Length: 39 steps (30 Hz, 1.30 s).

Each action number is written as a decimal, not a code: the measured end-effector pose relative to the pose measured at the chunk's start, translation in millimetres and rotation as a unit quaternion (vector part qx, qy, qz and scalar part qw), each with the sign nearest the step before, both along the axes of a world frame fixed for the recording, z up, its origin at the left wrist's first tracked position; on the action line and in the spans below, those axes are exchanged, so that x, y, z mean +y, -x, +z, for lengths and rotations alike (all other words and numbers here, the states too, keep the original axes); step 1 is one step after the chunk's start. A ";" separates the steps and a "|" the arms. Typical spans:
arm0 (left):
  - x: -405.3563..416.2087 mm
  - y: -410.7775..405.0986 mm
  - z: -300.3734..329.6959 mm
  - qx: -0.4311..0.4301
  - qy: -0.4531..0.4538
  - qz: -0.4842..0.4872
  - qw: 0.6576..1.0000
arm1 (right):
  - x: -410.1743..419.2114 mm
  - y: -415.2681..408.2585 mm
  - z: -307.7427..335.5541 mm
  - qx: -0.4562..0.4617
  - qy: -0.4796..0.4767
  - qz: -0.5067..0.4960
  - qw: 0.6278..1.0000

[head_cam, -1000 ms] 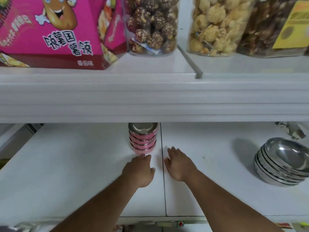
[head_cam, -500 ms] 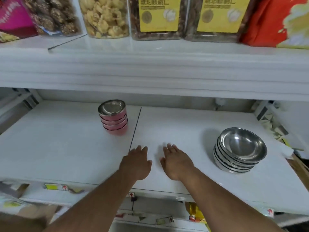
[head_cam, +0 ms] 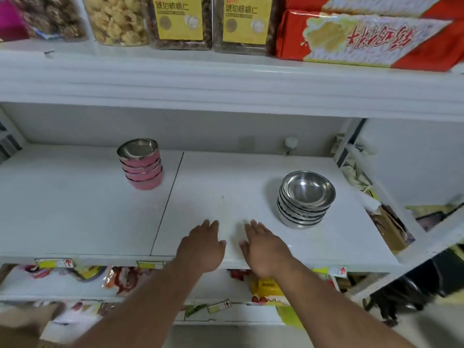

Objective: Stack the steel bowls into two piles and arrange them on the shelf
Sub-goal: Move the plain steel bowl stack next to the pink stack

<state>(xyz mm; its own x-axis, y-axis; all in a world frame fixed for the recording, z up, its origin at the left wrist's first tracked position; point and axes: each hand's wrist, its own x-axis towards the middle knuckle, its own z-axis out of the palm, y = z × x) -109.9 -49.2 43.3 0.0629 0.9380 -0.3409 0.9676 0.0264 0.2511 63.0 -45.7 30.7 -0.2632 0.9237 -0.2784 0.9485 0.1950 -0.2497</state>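
On the white shelf (head_cam: 75,217), left of the seam between its two boards: a pile of pink-sided steel bowls (head_cam: 140,163), nested, standing upright, steel inside of the top bowl showing. Near the front edge, right of the seam: left hand (head_cam: 202,246), palm down, fingers stretched forward and loosely together, empty, grasping nothing. Just beside it, a narrow gap apart: right hand (head_cam: 265,248), likewise flat, palm down, released, nothing in it. Cannot tell whether either palm touches the shelf surface or hangs just above it. Farther right, well apart from the pink pile: a second pile of plain steel bowls (head_cam: 305,197), nested, wider and shallower, top bowl open upward. Above, on the upper shelf (head_cam: 226,81): clear jars of snacks (head_cam: 118,18), two yellow-labelled tubs (head_cam: 180,20), a red box (head_cam: 364,36). Below the hands: packets in bright wrappers (head_cam: 120,278), blurred.
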 end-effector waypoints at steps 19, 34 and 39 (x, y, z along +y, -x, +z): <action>-7.6 -154.4 -5.9 -0.144 0.008 0.007 0.990 | -23.9 -182.2 -2.9 0.097 0.023 -0.152 0.983; 67.4 -218.1 -2.1 -0.610 -0.005 0.309 0.729 | 70.2 -226.1 8.8 0.602 0.183 -0.381 0.678; 71.2 -218.5 -11.3 -0.630 0.003 0.317 0.708 | 78.4 -219.2 3.7 0.615 0.213 -0.344 0.677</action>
<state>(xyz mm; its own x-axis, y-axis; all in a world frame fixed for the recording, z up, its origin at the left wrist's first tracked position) 108.6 22.1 32.1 -0.1130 0.9126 -0.3928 -0.2329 0.3600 0.9034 282.2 32.7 34.4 -0.0866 0.8503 -0.5191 -0.1967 -0.5253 -0.8278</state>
